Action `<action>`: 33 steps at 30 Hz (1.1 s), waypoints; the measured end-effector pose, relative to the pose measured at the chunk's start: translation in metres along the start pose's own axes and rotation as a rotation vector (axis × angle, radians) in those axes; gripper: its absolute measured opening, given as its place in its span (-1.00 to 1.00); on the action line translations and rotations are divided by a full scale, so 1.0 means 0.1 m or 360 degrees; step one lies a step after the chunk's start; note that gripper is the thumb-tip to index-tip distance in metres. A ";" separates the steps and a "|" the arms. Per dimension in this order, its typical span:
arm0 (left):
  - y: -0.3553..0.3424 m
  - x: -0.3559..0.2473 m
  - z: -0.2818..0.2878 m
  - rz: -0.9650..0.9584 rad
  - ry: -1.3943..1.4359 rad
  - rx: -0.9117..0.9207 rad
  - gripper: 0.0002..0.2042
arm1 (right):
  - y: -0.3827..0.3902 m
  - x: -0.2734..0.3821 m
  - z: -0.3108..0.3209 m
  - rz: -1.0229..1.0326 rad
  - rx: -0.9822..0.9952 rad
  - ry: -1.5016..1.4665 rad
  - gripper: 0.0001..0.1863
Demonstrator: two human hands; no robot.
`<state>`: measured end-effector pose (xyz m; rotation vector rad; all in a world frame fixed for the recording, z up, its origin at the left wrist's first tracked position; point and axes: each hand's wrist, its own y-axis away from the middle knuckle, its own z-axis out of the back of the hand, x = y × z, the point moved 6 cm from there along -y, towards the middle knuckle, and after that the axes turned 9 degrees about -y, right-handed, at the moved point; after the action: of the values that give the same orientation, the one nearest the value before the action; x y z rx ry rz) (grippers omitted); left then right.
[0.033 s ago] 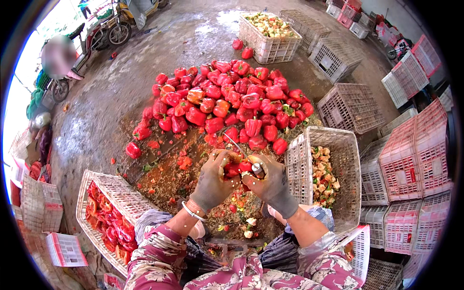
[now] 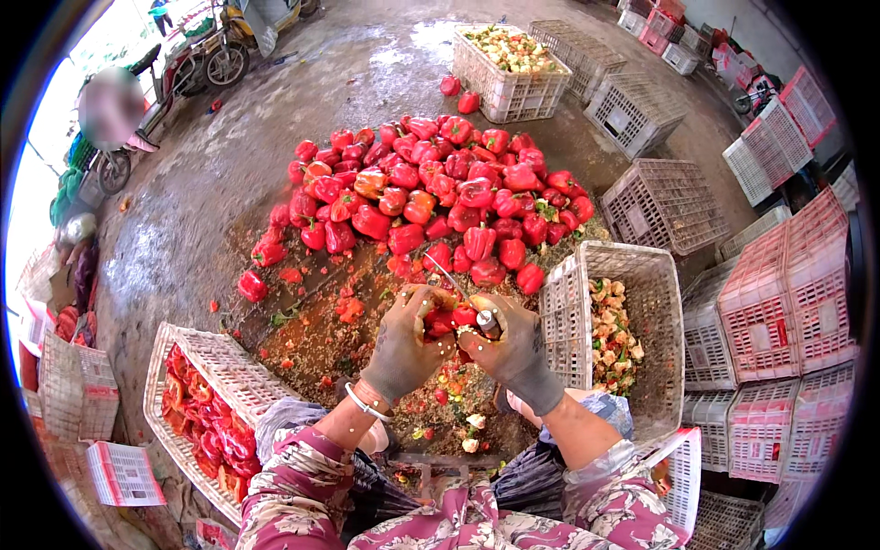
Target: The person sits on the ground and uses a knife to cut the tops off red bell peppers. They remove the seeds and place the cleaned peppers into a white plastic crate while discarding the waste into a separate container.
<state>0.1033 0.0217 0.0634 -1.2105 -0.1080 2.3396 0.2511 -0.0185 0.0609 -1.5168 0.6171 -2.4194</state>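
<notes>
My left hand point(image 2: 403, 344), in a dirty grey glove, is closed around a red bell pepper point(image 2: 439, 322) in front of me. Gripped in my gloved right hand point(image 2: 515, 353) is a knife point(image 2: 489, 323) with a round, metal-tipped handle end, pressed up against the pepper. A thin curved blade point(image 2: 445, 272) pokes out beyond my fingers. Pale seeds cling to both gloves. Just beyond my hands, a large heap of whole red bell peppers point(image 2: 422, 183) lies on the floor.
A crate of cut red peppers point(image 2: 215, 367) stands at my left. At my right, a tilted crate point(image 2: 655, 367) holds pepper cores point(image 2: 612, 335). Farther off is a crate of pale cores point(image 2: 513, 78). Stacked crates point(image 2: 779, 302) line the right side; motorbikes point(image 2: 225, 64) stand far left. Seeds and scraps cover the floor.
</notes>
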 end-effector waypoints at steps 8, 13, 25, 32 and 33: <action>0.10 0.33 -0.04 0.0491 0.0859 0.0002 -0.63 | -0.08 -0.15 0.14 -0.0752 -0.0116 -0.0391 -0.74; -0.01 0.20 0.22 0.0101 0.0336 -0.0136 -0.59 | -0.17 -0.10 0.10 -0.0452 0.0126 -0.0141 -0.55; 0.02 0.17 -0.05 0.0247 0.0649 0.0230 -0.70 | -0.08 -0.13 -0.07 -0.0194 0.0367 -0.0057 -0.41; -0.01 0.15 -0.06 0.0179 0.0486 0.0227 -0.79 | -0.06 -0.19 -0.04 -0.0517 0.0336 -0.0145 -0.59; -0.01 0.13 -0.05 0.0160 0.0438 0.0203 -0.79 | -0.06 -0.21 -0.04 -0.0545 0.0319 -0.0106 -0.61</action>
<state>0.1011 0.0282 0.0513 -1.4873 0.1970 2.1996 0.2565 -0.0036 0.0455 -1.7236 0.1004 -2.5623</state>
